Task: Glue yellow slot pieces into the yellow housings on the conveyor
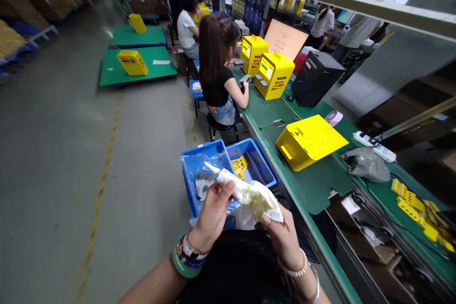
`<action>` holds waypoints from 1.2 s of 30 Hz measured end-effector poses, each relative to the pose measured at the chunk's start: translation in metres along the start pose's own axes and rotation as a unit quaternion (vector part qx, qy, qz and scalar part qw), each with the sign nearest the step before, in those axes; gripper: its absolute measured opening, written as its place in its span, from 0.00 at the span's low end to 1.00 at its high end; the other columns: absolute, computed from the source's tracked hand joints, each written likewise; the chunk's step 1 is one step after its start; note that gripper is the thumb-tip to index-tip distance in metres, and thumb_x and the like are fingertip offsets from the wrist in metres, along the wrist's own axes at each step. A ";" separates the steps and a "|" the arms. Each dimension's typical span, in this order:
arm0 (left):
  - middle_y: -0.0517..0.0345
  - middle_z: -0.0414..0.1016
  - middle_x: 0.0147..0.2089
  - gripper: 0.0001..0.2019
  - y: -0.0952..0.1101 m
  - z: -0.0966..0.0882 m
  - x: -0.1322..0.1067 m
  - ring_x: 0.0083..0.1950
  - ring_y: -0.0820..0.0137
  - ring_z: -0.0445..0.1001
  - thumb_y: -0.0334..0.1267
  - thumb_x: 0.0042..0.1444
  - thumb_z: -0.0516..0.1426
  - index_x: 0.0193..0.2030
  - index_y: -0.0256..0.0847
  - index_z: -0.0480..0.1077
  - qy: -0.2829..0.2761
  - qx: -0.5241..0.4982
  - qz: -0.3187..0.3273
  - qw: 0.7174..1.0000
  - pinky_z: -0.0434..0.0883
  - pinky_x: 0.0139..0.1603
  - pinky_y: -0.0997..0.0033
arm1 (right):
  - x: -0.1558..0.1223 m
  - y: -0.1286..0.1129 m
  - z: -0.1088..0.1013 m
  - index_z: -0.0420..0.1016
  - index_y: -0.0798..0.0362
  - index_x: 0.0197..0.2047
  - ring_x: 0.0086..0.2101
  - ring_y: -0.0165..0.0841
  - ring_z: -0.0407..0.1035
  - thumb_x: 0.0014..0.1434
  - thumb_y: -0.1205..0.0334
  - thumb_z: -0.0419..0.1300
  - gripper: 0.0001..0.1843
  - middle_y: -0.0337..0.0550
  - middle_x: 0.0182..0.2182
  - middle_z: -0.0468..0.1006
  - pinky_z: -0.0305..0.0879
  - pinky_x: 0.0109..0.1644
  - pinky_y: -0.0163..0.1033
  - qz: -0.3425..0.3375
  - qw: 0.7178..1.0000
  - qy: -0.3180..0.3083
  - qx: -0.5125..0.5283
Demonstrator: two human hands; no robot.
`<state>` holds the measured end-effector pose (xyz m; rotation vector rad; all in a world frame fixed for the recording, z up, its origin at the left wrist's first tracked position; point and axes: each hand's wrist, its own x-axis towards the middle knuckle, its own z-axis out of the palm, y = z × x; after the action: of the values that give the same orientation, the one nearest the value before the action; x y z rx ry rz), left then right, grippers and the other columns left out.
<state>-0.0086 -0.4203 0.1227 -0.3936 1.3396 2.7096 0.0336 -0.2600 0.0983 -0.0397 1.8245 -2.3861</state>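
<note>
Both my hands hold a white plastic tube or pouch (245,192) with yellowish paste inside and a thin nozzle pointing left. My left hand (212,216) pinches its nozzle end between thumb and fingers. My right hand (283,237) grips its crumpled back end. The tube hangs over my lap, just in front of two blue bins (228,166); one is lined with a plastic bag, the other holds yellow parts. A yellow box (308,140) lies tilted on the green workbench (313,185) to my right.
A seated person (219,71) works at the same bench ahead, with more people beyond. Upright yellow machines (272,75), a black unit (313,78), a grey bag (366,164) and yellow parts (416,204) sit on the bench. Open concrete floor lies left, with green pallets (137,66).
</note>
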 end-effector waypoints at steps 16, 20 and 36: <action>0.58 0.71 0.26 0.19 0.002 -0.005 0.003 0.21 0.82 0.62 0.50 0.50 0.65 0.36 0.34 0.77 -0.105 -0.036 -0.232 0.966 0.51 0.16 0.81 | 0.013 -0.004 -0.013 0.81 0.45 0.41 0.41 0.45 0.72 0.52 0.49 0.65 0.15 0.45 0.38 0.80 0.66 0.50 0.51 0.050 0.986 -0.090 0.128; 0.57 0.70 0.27 0.22 0.003 -0.015 0.007 0.22 0.79 0.64 0.52 0.50 0.64 0.41 0.33 0.77 -0.112 0.032 -0.221 0.968 0.53 0.16 0.80 | 0.019 -0.016 -0.022 0.82 0.47 0.34 0.39 0.38 0.67 0.51 0.53 0.68 0.09 0.42 0.36 0.75 0.62 0.47 0.43 0.031 0.990 -0.132 -0.030; 0.58 0.69 0.27 0.22 0.001 -0.022 0.007 0.23 0.77 0.65 0.49 0.51 0.62 0.44 0.32 0.77 -0.118 0.036 -0.245 0.962 0.63 0.18 0.80 | 0.017 0.001 -0.003 0.81 0.52 0.33 0.26 0.27 0.70 0.43 0.57 0.74 0.13 0.38 0.28 0.80 0.68 0.32 0.31 0.156 0.944 0.090 0.275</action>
<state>-0.0117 -0.4380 0.1086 -0.3298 1.0963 2.2142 0.0163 -0.2600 0.0956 0.4990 1.0494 -2.6198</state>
